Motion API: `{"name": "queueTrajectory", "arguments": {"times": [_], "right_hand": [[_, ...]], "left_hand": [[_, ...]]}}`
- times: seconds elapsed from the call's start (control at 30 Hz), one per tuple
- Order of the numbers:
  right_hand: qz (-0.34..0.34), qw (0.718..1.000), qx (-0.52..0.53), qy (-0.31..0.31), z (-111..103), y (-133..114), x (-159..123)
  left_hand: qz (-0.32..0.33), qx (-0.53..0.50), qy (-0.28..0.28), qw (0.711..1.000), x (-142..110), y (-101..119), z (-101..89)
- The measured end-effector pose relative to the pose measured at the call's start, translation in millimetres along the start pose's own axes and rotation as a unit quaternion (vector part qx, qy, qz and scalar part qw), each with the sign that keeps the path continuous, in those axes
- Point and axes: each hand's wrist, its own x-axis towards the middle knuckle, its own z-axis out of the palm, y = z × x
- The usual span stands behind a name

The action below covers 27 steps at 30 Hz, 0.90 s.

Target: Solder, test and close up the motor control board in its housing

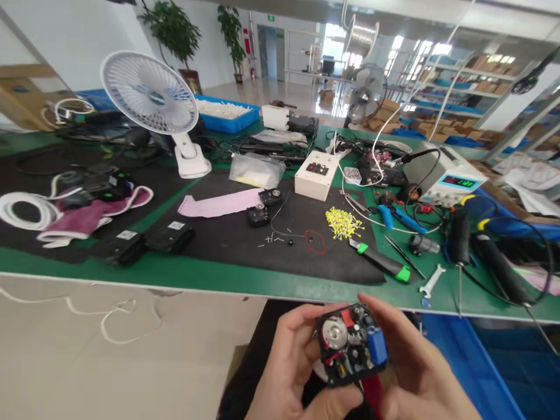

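An opened black device housing (pixel 353 345) sits between my two hands, its inside facing up. A round silver metal part, a blue block and red pieces show within it. My left hand (pixel 291 356) grips the housing from the left, thumb along its lower edge. On the other side my right hand (pixel 413 361) closes round the right edge. Some of both hands' fingers are hidden behind the housing. Beyond them on the bench lie a green-and-black utility knife (pixel 380 261), a pile of yellow-tipped small parts (pixel 343 223), and several loose screws (pixel 273 238).
Two black cases (pixel 170 236) lie near the bench's front edge (pixel 196 287). A white fan (pixel 151 96) stands behind. To the right are a wrench (pixel 432 281), screwdrivers (pixel 459 239), blue-handled pliers (pixel 396 217) and a power supply (pixel 446 175). A white switch box (pixel 315 178) stands mid-bench.
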Motion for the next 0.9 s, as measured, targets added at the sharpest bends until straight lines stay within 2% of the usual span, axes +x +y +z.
{"name": "queueTrajectory", "arguments": {"times": [0.07, 0.17, 0.27, 0.37, 0.47, 0.57, 0.7, 0.83, 0.9], "right_hand": [[-0.027, 0.999, 0.017, 0.023, 19.3, 6.1, -15.8], [-0.085, 0.994, 0.017, 0.073, 33.0, 11.9, -32.6], [-0.093, 0.986, 0.048, 0.128, 36.7, 27.1, -52.3], [-0.08, 0.979, 0.108, 0.155, 37.5, 46.4, -69.0], [-0.07, 0.976, 0.145, 0.144, 37.2, 54.4, -76.7], [-0.068, 0.977, 0.155, 0.131, 37.4, 49.4, -78.1], [-0.075, 0.982, 0.128, 0.118, 39.8, 39.5, -76.1], [-0.073, 0.986, 0.101, 0.107, 41.0, 35.4, -74.6], [-0.061, 0.99, 0.091, 0.094, 39.2, 35.5, -75.5]], "left_hand": [[0.016, 0.045, -0.041, 0.998, -11.8, 0.6, 3.7], [0.047, 0.189, -0.06, 0.979, -30.1, 3.5, 3.3], [0.105, 0.303, 0.004, 0.947, -49.1, 3.3, 3.3], [0.178, 0.332, 0.085, 0.922, -64.7, 3.4, 7.8], [0.22, 0.367, 0.095, 0.899, -71.1, 7.5, 15.1], [0.237, 0.392, 0.09, 0.884, -70.3, 12.5, 21.8], [0.253, 0.384, 0.066, 0.886, -70.1, 14.1, 27.5], [0.218, 0.382, 0.096, 0.893, -72.2, 14.5, 29.0], [0.214, 0.392, 0.087, 0.891, -71.9, 15.9, 27.2]]}}
